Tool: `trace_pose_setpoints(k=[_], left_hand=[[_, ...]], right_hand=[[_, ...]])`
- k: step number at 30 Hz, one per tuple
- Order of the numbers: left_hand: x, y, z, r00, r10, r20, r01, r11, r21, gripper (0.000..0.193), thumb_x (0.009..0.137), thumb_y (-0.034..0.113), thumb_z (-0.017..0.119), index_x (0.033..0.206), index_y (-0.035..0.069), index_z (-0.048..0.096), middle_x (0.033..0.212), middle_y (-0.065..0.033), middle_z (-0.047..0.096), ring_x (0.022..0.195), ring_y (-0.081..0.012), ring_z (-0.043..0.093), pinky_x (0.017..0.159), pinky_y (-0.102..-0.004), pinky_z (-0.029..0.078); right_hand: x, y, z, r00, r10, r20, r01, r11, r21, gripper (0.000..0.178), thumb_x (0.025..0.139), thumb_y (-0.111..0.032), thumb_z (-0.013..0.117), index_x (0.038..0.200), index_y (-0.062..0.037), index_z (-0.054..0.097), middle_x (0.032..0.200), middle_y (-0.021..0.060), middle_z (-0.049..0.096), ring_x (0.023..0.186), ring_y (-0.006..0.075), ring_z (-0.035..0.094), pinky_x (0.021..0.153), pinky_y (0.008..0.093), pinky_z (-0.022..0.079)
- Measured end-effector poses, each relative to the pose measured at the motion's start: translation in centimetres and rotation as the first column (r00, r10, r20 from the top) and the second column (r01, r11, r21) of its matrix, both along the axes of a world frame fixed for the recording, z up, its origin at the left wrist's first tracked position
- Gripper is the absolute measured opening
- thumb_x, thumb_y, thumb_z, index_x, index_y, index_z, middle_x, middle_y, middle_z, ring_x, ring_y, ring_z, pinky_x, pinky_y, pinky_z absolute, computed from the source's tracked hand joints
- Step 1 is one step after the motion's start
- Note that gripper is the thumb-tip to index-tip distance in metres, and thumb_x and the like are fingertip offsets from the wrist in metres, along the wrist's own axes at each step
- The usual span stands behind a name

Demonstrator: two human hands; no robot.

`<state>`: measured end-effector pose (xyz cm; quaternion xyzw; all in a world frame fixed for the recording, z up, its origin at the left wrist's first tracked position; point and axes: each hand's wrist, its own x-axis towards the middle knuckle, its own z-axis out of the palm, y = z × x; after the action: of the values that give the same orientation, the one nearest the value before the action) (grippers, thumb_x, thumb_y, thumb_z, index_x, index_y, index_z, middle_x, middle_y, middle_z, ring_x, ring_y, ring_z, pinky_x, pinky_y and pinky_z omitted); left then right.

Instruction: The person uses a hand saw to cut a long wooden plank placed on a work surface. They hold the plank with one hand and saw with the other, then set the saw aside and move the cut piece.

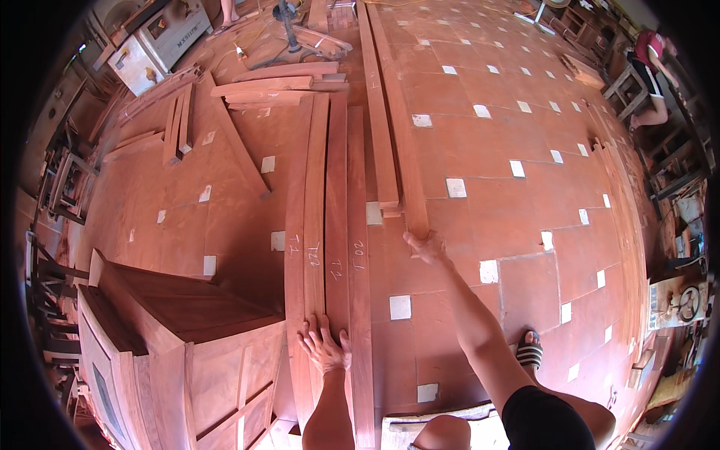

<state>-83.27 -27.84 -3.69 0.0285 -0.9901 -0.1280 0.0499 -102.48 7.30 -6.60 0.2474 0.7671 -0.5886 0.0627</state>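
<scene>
Several long reddish-brown wooden boards [316,202] lie side by side, chalk marks on their faces. My left hand [325,346] rests flat on top of them near their close end, fingers spread, holding nothing. Farther to the right, two more long boards run away from me. My right hand [426,247] is at the close end of the right-hand board [405,165], its fingers closed on that end. The neighbouring board [381,150] lies just left of it, beyond my reach of grip. Part of my right hand's grip is hidden by the hand itself.
A panelled wooden cabinet piece [217,360] stands at the lower left. Shorter timbers [180,124] lie farther left, near a white machine [161,45]. More long boards [622,210] line the right side. A person [651,67] is at the far right.
</scene>
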Motion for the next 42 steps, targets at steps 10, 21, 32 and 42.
trace_pose_setpoints(k=[10,21,32,42], left_hand=[[0.0,0.1,-0.1,1.0,0.002,-0.015,-0.002,1.0,-0.018,0.065,0.098,0.049,0.053,0.15,0.008,0.053,0.164,-0.0169,0.042,0.155,-0.0397,0.031,0.129,-0.0612,0.012],[0.1,-0.3,0.3,0.999,0.025,0.031,-0.024,1.0,-0.014,0.066,0.099,0.048,0.053,0.152,0.008,0.051,0.166,-0.0153,0.039,0.157,-0.0375,0.027,0.13,-0.0596,0.012],[0.3,0.1,1.0,0.996,0.034,0.078,-0.037,0.998,0.041,0.068,0.096,0.043,0.055,0.153,0.006,0.05,0.166,-0.0173,0.038,0.158,-0.0369,0.025,0.132,-0.058,0.008],[-0.8,0.5,0.4,0.995,0.025,0.1,-0.03,0.998,0.052,0.071,0.093,0.044,0.061,0.152,0.007,0.052,0.166,-0.0188,0.038,0.158,-0.0392,0.023,0.132,-0.0612,0.005]], right_hand=[[6.1,0.3,-1.3,0.999,0.029,-0.042,-0.017,0.965,0.262,0.06,0.078,-0.04,0.09,0.123,-0.0048,0.072,0.105,0.0126,0.079,0.095,0.0264,0.076,0.083,0.0402,0.061],[4.5,-5.3,15.1,1.0,-0.025,0.004,0.023,0.974,0.224,0.07,0.074,-0.028,0.082,0.137,-0.0061,0.061,0.1,0.0107,0.078,0.093,0.021,0.076,0.084,0.0384,0.061],[4.5,-1.2,20.6,0.996,0.061,-0.06,-0.043,0.962,0.271,0.051,0.075,-0.022,0.082,0.119,-0.0002,0.068,0.099,0.0109,0.077,0.098,0.0229,0.074,0.085,0.0362,0.058],[-13.4,4.3,25.6,0.975,0.215,-0.052,-0.206,0.969,0.134,0.079,0.085,-0.043,0.087,0.143,0.0041,0.059,0.152,0.0203,0.056,0.142,0.0299,0.052,0.116,0.0451,0.045]])
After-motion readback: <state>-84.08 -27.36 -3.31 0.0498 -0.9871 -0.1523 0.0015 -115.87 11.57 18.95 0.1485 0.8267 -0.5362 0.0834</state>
